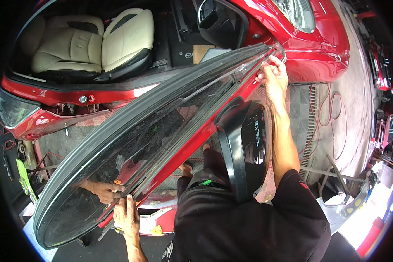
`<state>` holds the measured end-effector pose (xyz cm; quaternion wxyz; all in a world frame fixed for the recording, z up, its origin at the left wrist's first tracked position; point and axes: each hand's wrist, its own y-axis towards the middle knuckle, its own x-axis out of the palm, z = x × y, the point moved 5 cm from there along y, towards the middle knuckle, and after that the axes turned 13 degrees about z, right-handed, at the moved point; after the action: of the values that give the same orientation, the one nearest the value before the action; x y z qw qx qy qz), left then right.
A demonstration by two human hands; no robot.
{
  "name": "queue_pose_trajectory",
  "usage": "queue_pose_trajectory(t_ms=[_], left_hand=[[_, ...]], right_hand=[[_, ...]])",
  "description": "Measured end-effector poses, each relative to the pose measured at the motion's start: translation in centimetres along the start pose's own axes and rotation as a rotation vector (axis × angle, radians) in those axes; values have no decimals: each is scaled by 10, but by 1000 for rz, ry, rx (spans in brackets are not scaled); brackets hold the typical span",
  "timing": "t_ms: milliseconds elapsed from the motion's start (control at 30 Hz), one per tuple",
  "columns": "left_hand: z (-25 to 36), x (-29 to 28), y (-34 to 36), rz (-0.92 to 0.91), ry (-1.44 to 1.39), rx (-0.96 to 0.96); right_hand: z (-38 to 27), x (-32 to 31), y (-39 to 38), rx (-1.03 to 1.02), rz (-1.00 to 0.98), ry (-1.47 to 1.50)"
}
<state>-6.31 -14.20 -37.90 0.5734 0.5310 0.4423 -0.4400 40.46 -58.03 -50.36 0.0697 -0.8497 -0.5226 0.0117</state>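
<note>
A red car door (183, 159) stands in front of me, its window glass (131, 144) set in a black frame. A dark trim strip (174, 150) runs along the glass's lower edge. At the strip's lower left end, my left hand (125, 218) is closed with its fingertips on it; the glass mirrors a hand there. My right hand (273, 76) is at the door's upper right corner, its fingers curled and bunched against the strip's end. What lies between those fingers is hidden. A glossy black side mirror (244, 148) sticks out toward my body, beside my right forearm.
Behind the door is the red car body (310, 56) with its doorway open, showing cream seats (87, 43). A red hose (332, 109) loops over the floor by a drain grate (311, 115). A metal stand (334, 174) stands at right. Other red parts (384, 131) line the far right.
</note>
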Motion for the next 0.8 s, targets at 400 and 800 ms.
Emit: queue_pose_trajectory(t_ms=[400,800], left_hand=[[19,34,-26,329,123,-312],[22,50,-28,499,228,-368]], right_hand=[[6,-1,0,-35,-46,-88],[-14,0,-19,-882,4,-541]])
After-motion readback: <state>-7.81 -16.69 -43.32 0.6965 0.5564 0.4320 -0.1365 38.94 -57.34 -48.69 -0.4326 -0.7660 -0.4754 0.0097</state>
